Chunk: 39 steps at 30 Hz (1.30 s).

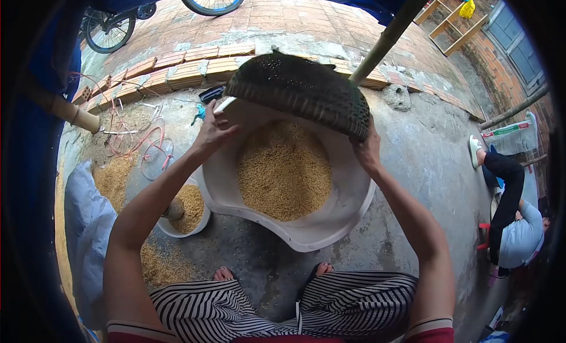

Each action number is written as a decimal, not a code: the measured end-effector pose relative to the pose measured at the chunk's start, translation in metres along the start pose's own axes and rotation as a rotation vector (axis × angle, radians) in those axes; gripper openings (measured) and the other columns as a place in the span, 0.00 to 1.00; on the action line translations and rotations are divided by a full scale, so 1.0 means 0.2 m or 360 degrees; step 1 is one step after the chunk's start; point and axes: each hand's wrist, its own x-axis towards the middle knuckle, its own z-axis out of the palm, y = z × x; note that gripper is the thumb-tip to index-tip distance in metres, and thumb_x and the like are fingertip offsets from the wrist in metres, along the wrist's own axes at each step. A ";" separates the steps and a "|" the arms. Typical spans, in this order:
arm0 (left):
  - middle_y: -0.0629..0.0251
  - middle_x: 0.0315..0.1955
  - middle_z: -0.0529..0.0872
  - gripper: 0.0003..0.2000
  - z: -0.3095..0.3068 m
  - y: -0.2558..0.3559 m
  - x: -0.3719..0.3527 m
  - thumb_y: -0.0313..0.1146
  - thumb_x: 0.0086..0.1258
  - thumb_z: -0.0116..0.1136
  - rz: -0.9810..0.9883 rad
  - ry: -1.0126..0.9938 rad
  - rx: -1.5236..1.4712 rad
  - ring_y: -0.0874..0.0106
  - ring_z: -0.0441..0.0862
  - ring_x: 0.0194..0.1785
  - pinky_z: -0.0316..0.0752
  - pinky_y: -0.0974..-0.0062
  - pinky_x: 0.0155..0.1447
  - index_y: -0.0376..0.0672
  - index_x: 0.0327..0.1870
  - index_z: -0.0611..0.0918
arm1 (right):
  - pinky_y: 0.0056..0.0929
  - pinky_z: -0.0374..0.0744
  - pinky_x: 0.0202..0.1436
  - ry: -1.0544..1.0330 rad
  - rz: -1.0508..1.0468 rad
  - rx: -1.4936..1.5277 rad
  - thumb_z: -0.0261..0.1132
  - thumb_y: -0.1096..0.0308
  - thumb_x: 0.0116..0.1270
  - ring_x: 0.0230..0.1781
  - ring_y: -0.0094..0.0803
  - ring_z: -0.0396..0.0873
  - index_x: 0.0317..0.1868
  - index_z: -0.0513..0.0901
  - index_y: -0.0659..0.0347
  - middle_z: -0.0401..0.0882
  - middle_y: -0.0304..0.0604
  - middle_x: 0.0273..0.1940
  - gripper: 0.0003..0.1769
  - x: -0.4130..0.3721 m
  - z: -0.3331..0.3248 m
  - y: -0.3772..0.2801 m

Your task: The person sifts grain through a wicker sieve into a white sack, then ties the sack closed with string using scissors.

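A dark woven sieve basket [295,89] is tilted up over a large white plastic tub [348,207]. My right hand [368,147] grips the sieve's lower right edge. My left hand [213,132] is at the tub's left side, just below the sieve's left end; its thumb and fingers are apart beside a white edge. Golden grain, like unhusked rice [283,178], lies heaped in the tub. To the left, a smaller white bucket [203,219] holds more grain and a cylindrical scoop or cup [174,209].
Spilled grain [165,263] lies on the concrete beside a pale sack [88,213]. Tangled pink cord [138,142] is at left. A brick edging [171,77] crosses behind the tub, and a bamboo pole [389,39] slants above. Another person [519,237] sits at right.
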 end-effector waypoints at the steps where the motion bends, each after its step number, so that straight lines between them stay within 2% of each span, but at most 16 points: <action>1: 0.48 0.59 0.64 0.44 0.00 0.00 0.04 0.29 0.50 0.66 0.0120 0.0159 -0.0260 0.61 0.70 0.57 0.70 0.69 0.57 0.40 0.67 0.51 | 0.32 0.78 0.43 0.0097 -0.0197 0.0038 0.57 0.77 0.59 0.44 0.35 0.78 0.61 0.62 0.58 0.79 0.50 0.43 0.28 0.01 0.02 0.01; 4: 0.48 0.59 0.63 0.43 -0.02 -0.03 0.10 0.25 0.51 0.63 0.0496 0.0244 0.0137 0.64 0.69 0.58 0.70 0.72 0.56 0.46 0.68 0.50 | 0.31 0.74 0.50 0.0096 -0.0294 0.0114 0.61 0.75 0.56 0.44 0.34 0.78 0.60 0.63 0.61 0.79 0.48 0.45 0.29 0.03 0.03 0.03; 6: 0.53 0.54 0.70 0.40 0.01 -0.12 0.11 0.22 0.51 0.59 0.0517 0.0216 0.0042 0.68 0.71 0.56 0.69 0.75 0.56 0.47 0.67 0.55 | 0.36 0.72 0.54 0.0061 -0.0230 -0.0027 0.55 0.80 0.55 0.51 0.49 0.74 0.63 0.61 0.56 0.76 0.57 0.48 0.33 0.03 0.05 0.11; 9: 0.63 0.43 0.81 0.30 0.07 -0.11 0.07 0.14 0.53 0.49 0.0389 -0.0018 -0.0017 0.74 0.77 0.45 0.69 0.79 0.53 0.43 0.62 0.66 | 0.37 0.69 0.57 0.0066 -0.0225 -0.0275 0.55 0.80 0.52 0.54 0.52 0.71 0.61 0.64 0.64 0.74 0.60 0.50 0.32 0.01 0.12 0.33; 12: 0.63 0.46 0.80 0.31 0.11 -0.13 0.11 0.12 0.53 0.46 0.0598 0.0084 0.0131 0.74 0.77 0.46 0.70 0.80 0.51 0.43 0.62 0.66 | 0.36 0.66 0.60 0.0037 -0.0245 -0.0128 0.55 0.81 0.50 0.56 0.52 0.69 0.59 0.66 0.69 0.73 0.62 0.51 0.31 -0.01 0.12 0.34; 16: 0.55 0.38 0.82 0.26 0.09 -0.10 0.10 0.16 0.54 0.49 0.0552 0.0077 0.0414 0.71 0.80 0.43 0.73 0.75 0.47 0.40 0.58 0.70 | 0.36 0.67 0.59 -0.0072 -0.0123 -0.0153 0.54 0.80 0.51 0.55 0.54 0.69 0.59 0.66 0.68 0.74 0.61 0.49 0.30 -0.07 0.08 0.27; 19: 0.50 0.34 0.82 0.19 0.09 -0.11 0.05 0.21 0.54 0.53 0.0675 0.0157 0.0476 0.63 0.82 0.40 0.73 0.69 0.46 0.37 0.51 0.75 | 0.35 0.77 0.47 -0.0162 -0.0054 -0.0076 0.53 0.77 0.55 0.42 0.51 0.78 0.56 0.69 0.65 0.78 0.58 0.43 0.24 -0.13 0.04 0.16; 20: 0.50 0.34 0.82 0.19 0.08 -0.14 0.06 0.21 0.54 0.53 0.0679 0.0155 0.0477 0.63 0.82 0.40 0.73 0.69 0.46 0.37 0.51 0.75 | 0.34 0.79 0.38 -0.0276 0.0232 0.0073 0.52 0.76 0.57 0.34 0.47 0.80 0.54 0.70 0.63 0.79 0.54 0.39 0.22 -0.15 0.02 0.09; 21: 0.49 0.34 0.82 0.16 0.06 -0.16 0.07 0.24 0.54 0.54 0.0459 0.0021 0.0623 0.60 0.81 0.41 0.73 0.67 0.45 0.35 0.47 0.76 | 0.32 0.82 0.29 -0.0387 0.0519 0.0224 0.51 0.75 0.59 0.26 0.43 0.82 0.53 0.71 0.62 0.80 0.51 0.35 0.19 -0.16 0.02 0.05; 24: 0.48 0.33 0.82 0.13 0.05 -0.18 0.10 0.28 0.54 0.56 0.0160 -0.0124 0.0693 0.56 0.80 0.41 0.73 0.65 0.45 0.34 0.40 0.78 | 0.28 0.80 0.18 -0.0426 0.0571 0.0173 0.50 0.74 0.61 0.17 0.36 0.80 0.51 0.71 0.61 0.79 0.49 0.32 0.17 -0.18 0.02 0.06; 28: 0.48 0.32 0.82 0.12 0.06 -0.14 0.16 0.33 0.56 0.57 -0.0133 -0.0152 0.0685 0.55 0.80 0.41 0.72 0.65 0.45 0.35 0.38 0.79 | 0.31 0.81 0.19 -0.0528 0.0675 0.0151 0.49 0.74 0.60 0.19 0.37 0.81 0.51 0.71 0.60 0.79 0.52 0.32 0.17 -0.12 0.01 0.09; 31: 0.50 0.32 0.82 0.16 0.07 -0.10 0.11 0.37 0.56 0.60 0.0076 0.0054 0.0647 0.58 0.80 0.40 0.73 0.65 0.43 0.33 0.39 0.79 | 0.30 0.81 0.21 -0.0615 0.0890 0.0130 0.50 0.73 0.61 0.21 0.36 0.81 0.55 0.68 0.60 0.78 0.53 0.36 0.20 -0.09 0.07 0.13; 33: 0.55 0.34 0.81 0.16 0.08 -0.09 0.07 0.38 0.58 0.59 -0.0164 0.0011 0.0634 0.65 0.79 0.37 0.74 0.70 0.40 0.35 0.41 0.77 | 0.29 0.82 0.28 0.0055 0.1022 0.0765 0.53 0.71 0.61 0.33 0.36 0.81 0.59 0.62 0.63 0.74 0.54 0.44 0.24 -0.16 0.19 0.23; 34: 0.59 0.36 0.79 0.17 0.08 -0.09 0.05 0.39 0.59 0.58 -0.0407 -0.0029 0.0616 0.72 0.78 0.35 0.74 0.75 0.37 0.36 0.44 0.76 | 0.29 0.82 0.28 0.0056 0.1025 0.0769 0.53 0.71 0.61 0.33 0.36 0.81 0.59 0.62 0.63 0.74 0.54 0.44 0.24 -0.19 0.22 0.20; 37: 0.51 0.37 0.77 0.33 0.15 -0.13 -0.08 0.45 0.56 0.63 -0.0935 -0.0686 0.0270 0.68 0.77 0.40 0.76 0.75 0.41 0.30 0.56 0.67 | 0.35 0.81 0.38 0.0088 0.1485 0.0637 0.59 0.65 0.60 0.46 0.37 0.76 0.61 0.57 0.68 0.69 0.52 0.50 0.32 -0.31 0.33 0.15; 39: 0.46 0.41 0.77 0.38 0.23 -0.19 -0.12 0.45 0.55 0.63 -0.1028 -0.0962 0.0327 0.65 0.77 0.44 0.76 0.74 0.44 0.27 0.60 0.62 | 0.43 0.76 0.50 -0.0754 0.1610 0.0368 0.63 0.60 0.56 0.53 0.43 0.70 0.60 0.55 0.70 0.65 0.55 0.53 0.38 -0.39 0.36 0.16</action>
